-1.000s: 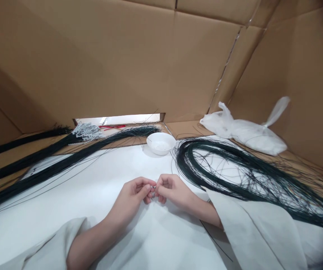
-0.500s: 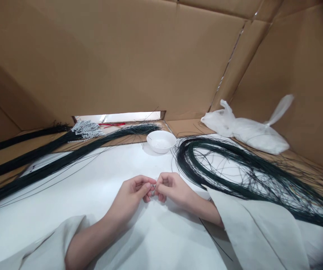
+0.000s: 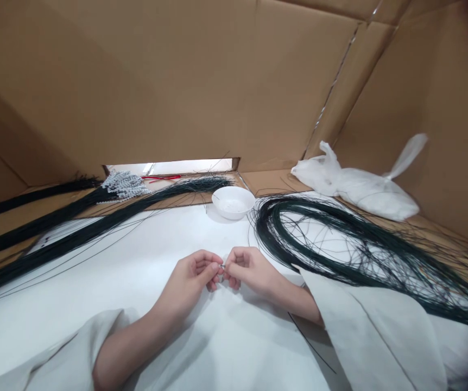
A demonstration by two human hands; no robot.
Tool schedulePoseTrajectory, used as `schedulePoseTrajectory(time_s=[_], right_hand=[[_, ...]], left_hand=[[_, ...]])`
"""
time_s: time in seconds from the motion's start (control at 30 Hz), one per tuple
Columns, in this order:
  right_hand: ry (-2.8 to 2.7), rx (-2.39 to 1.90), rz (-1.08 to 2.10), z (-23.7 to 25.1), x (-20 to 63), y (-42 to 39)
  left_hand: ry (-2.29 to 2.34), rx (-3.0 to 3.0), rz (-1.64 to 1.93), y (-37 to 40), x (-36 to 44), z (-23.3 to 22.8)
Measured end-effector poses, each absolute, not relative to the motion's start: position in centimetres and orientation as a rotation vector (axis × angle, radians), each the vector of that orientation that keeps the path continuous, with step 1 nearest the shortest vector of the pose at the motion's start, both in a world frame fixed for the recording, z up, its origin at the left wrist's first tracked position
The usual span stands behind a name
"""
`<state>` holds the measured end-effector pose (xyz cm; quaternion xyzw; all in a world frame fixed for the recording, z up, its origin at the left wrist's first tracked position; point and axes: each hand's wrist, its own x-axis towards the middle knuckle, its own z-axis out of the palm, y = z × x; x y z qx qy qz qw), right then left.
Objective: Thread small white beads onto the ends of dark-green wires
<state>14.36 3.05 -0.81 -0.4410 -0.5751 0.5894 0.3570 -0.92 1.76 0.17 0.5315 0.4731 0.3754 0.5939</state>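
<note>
Pinching fingertips of left hand and right hand hiding something tiny

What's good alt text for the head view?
A person's left hand and right hand meet fingertip to fingertip over a white cloth, pinching something tiny between them. A coil of dark green wire lies to the right, straight wire bundles to the left, a small white bowl beyond, with cardboard walls around.

I see matt brown cardboard walls, thin dark wires, a glossy white bowl, a crinkled plastic bag.
</note>
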Motion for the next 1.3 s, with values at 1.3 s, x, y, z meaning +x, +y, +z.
schedulePoseTrajectory(time_s=[1.3], right_hand=[[-1.63, -1.116, 1.364, -1.4, 14.4, 2.5]], left_hand=[[1.45, 1.906, 0.903, 0.7, -0.9, -0.3]])
